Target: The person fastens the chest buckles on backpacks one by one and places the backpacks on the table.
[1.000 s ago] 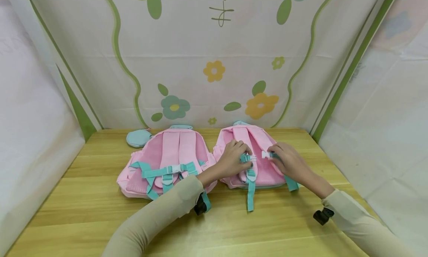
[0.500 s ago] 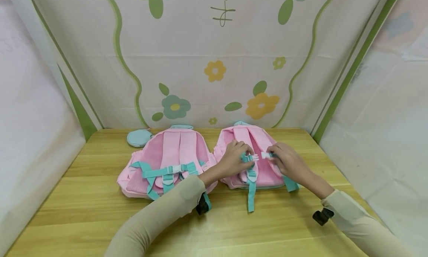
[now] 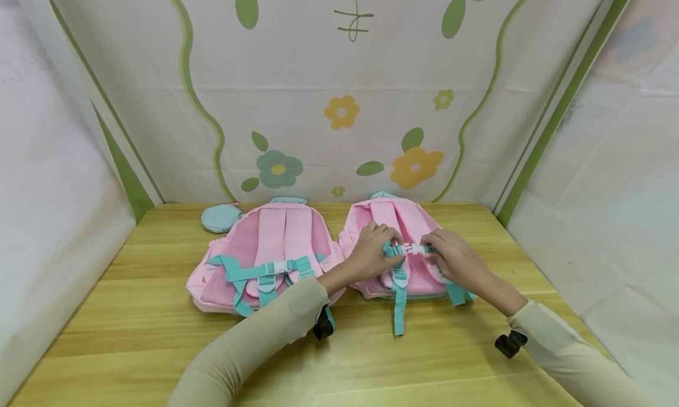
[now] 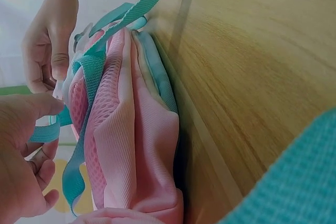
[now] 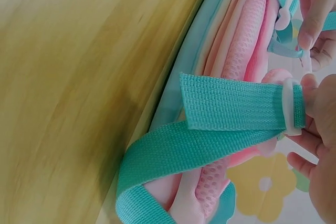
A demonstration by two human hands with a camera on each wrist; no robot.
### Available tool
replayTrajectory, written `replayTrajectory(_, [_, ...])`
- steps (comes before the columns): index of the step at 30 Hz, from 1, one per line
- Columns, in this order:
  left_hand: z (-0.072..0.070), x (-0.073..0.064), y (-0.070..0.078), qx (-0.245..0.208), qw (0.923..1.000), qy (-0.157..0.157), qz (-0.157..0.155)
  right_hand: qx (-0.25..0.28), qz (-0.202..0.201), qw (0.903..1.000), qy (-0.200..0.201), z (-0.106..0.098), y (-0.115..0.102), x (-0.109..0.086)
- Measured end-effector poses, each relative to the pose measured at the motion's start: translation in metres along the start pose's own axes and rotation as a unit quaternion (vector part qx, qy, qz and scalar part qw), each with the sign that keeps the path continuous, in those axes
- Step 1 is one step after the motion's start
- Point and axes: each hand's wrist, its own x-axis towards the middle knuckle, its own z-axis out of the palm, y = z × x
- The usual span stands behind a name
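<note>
A pink backpack [image 3: 416,275] lies strap side up at the right of the table. Over it my left hand [image 3: 369,252] pinches the pronged half [image 3: 406,248] of a white side-release buckle by its teal webbing. My right hand [image 3: 453,257] pinches the socket half [image 3: 418,249] between thumb and fingers. The prongs sit right at the socket's mouth, the two halves in line. In the right wrist view, a teal strap [image 5: 231,100] with a white slider hangs by my right hand [image 5: 323,145]. The left wrist view has both hands facing each other above the bag.
A second pink backpack [image 3: 246,248] lies at the left, its white buckle [image 3: 277,268] fastened across the shoulder straps. A small light blue round pouch [image 3: 220,218] lies beside it. The wooden table [image 3: 403,366] meets a flower-printed cloth backdrop [image 3: 339,148] behind the bags.
My right hand has moved left with the socket half, closing the gap to the pronged half. My left hand has barely moved.
</note>
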Motion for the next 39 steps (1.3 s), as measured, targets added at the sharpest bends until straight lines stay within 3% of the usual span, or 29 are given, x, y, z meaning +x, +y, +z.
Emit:
replayTrajectory(8, [0.0009, 0.0004, -0.0009, 0.003, 0.9999, 0.01, 0.006, 0.003, 0.004, 1.0, -0.008, 0.0017, -0.0007, -0.0004])
replayTrajectory(13, [0.0013, 0.0002, 0.0018, 0.028, 0.9995, 0.008, 0.014, -0.002, 0.004, 0.9999, -0.01, 0.0018, -0.0011, -0.0004])
replayTrajectory(19, [0.0007, 0.001, 0.0065, 0.057, 0.9984, -0.008, 0.002, -0.014, 0.003, 0.9998, -0.015, 0.0025, -0.0015, -0.0002])
replayTrajectory(31, [0.0016, 0.0013, 0.0083, 0.102, 0.9945, -0.02, 0.014, -0.013, -0.024, 0.9995, 0.013, 0.0024, -0.0049, 0.0016])
replayTrajectory(39, [0.0038, 0.0014, 0.0088, 0.097, 0.9949, -0.027, 0.005, -0.01, -0.027, 0.9993, 0.024, 0.0037, -0.0034, -0.0017])
